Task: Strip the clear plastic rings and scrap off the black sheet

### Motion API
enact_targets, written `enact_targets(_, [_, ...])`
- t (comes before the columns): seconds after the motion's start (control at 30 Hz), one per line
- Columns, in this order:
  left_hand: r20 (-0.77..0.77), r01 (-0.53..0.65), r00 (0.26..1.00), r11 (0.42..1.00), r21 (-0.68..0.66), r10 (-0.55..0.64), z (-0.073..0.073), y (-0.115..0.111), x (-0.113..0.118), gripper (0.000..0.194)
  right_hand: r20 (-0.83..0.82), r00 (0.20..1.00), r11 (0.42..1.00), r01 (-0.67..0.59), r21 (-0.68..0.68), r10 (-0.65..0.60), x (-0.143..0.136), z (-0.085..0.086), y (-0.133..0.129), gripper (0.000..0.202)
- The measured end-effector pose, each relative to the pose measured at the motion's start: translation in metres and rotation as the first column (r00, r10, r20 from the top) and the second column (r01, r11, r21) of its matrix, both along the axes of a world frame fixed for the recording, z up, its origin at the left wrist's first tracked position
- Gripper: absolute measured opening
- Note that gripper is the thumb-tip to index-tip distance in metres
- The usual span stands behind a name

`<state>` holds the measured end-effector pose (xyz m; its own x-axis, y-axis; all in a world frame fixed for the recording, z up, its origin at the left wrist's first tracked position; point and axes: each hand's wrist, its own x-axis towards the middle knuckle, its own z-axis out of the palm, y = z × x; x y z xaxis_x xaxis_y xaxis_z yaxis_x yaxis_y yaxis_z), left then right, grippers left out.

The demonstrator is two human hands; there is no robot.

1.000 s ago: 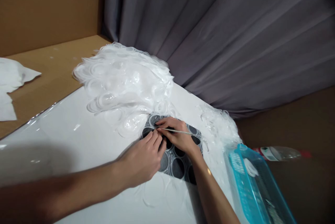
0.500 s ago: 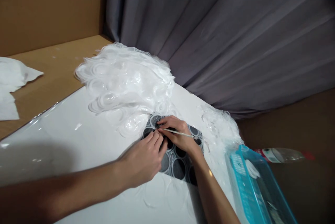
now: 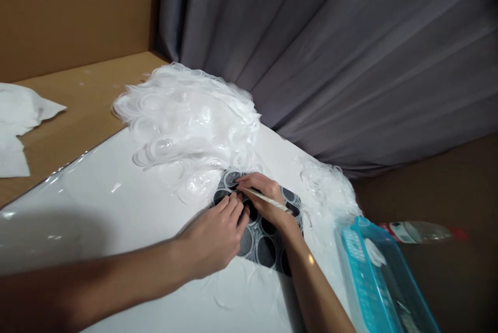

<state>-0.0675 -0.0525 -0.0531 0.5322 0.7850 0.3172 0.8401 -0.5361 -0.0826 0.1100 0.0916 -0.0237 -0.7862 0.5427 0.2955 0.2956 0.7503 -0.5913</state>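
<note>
My right hand (image 3: 266,195) pinches a slim pale stick-like tool (image 3: 270,201), whose tip points left towards my other hand; its exact kind does not show. Beneath both hands lies a dark sheet (image 3: 266,251) patterned with rows of pale-rimmed circles. My left hand (image 3: 221,234) rests on the sheet's left part, fingers bent and pressed together close to the tool's tip. Whatever is under those fingertips is hidden. Just beyond the sheet, a large heap of thin, clear-white round films (image 3: 194,115) is spread over the glossy white surface (image 3: 148,213).
More clear film pieces (image 3: 330,190) lie to the right. Beside them are a blue see-through plastic bin (image 3: 365,276) and a plastic bottle (image 3: 418,231) on its side. Crumpled white paper (image 3: 19,120) lies at the left on the brown surface. A grey curtain (image 3: 311,58) hangs behind.
The pale tool has tilted, its rear end swinging down and towards me in my right hand. My left hand has stayed nearly in place on the sheet.
</note>
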Motion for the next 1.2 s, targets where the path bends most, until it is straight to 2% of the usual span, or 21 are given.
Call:
enact_targets(0.1, [0.004,0.004,1.0,1.0,-0.018,-0.004,0.001,-0.001,0.0,0.065,-0.079,0.996,0.992,0.041,0.122,-0.031,-0.008,0.0,0.004,0.017])
enact_targets(0.17, [0.01,0.005,1.0,1.0,-0.029,-0.005,0.0,-0.002,0.001,0.064,-0.147,0.987,0.969,0.096,0.23,-0.063,-0.019,0.006,0.012,0.016])
enact_targets(0.23, [0.044,-0.008,0.999,0.999,-0.038,0.01,-0.003,-0.003,0.002,0.062,-0.206,0.974,0.936,0.161,0.313,-0.098,-0.032,0.016,0.023,0.013])
enact_targets(0.37, [0.144,-0.01,0.989,0.999,-0.048,0.017,-0.01,-0.003,0.005,0.059,-0.196,0.969,0.883,0.219,0.416,-0.148,-0.061,0.041,0.039,0.015])
enact_targets(0.47, [0.135,0.01,0.991,0.999,-0.05,-0.003,-0.012,-0.001,0.005,0.056,-0.262,0.948,0.836,0.29,0.466,-0.183,-0.072,0.06,0.035,0.016])
enact_targets(0.57, [0.156,0.041,0.987,0.998,-0.046,-0.033,-0.013,0.0,0.004,0.054,-0.385,0.901,0.795,0.378,0.474,-0.199,-0.062,0.078,0.023,0.014])
enact_targets(0.67, [0.157,0.044,0.987,0.999,-0.033,-0.038,-0.019,0.0,0.003,0.059,-0.441,0.865,0.755,0.451,0.476,-0.239,-0.026,0.096,0.015,0.011])
enact_targets(0.73, [0.171,0.006,0.985,0.999,-0.033,0.0,-0.023,0.0,0.004,0.062,-0.447,0.832,0.707,0.531,0.467,-0.329,0.01,0.109,0.016,0.012])
enact_targets(0.87, [0.178,-0.015,0.984,0.999,-0.029,0.02,-0.023,-0.001,0.004,0.062,-0.498,0.661,0.548,0.748,0.375,-0.561,0.1,0.126,0.025,0.016])
enact_targets(0.97, [0.143,-0.031,0.989,0.999,-0.016,0.033,-0.016,-0.002,0.003,0.06,-0.443,0.565,0.457,0.824,0.334,-0.696,0.166,0.123,0.029,0.02])
enact_targets(1.03, [0.127,-0.034,0.991,0.999,0.001,0.033,-0.014,-0.002,0.002,0.06,-0.347,0.52,0.386,0.838,0.386,-0.781,0.199,0.112,0.025,0.018])
enact_targets(1.07, [0.123,-0.028,0.992,1.0,0.011,0.026,-0.014,-0.001,0.002,0.06,-0.284,0.526,0.381,0.816,0.434,-0.802,0.211,0.105,0.021,0.016])
enact_targets(1.1, [0.124,-0.014,0.992,1.0,0.025,0.011,-0.015,0.0,0.001,0.059,-0.226,0.548,0.401,0.784,0.474,-0.806,0.22,0.097,0.016,0.014])
enact_targets(1.13, [0.136,-0.006,0.991,0.999,0.035,0.001,-0.017,0.002,0.001,0.059,-0.176,0.588,0.448,0.747,0.491,-0.789,0.225,0.088,0.01,0.011])
enact_targets(1.2, [0.178,0.044,0.983,0.998,0.047,-0.052,-0.019,0.008,0.002,0.055,-0.136,0.684,0.583,0.695,0.421,-0.717,0.227,0.068,0.0,0.01])
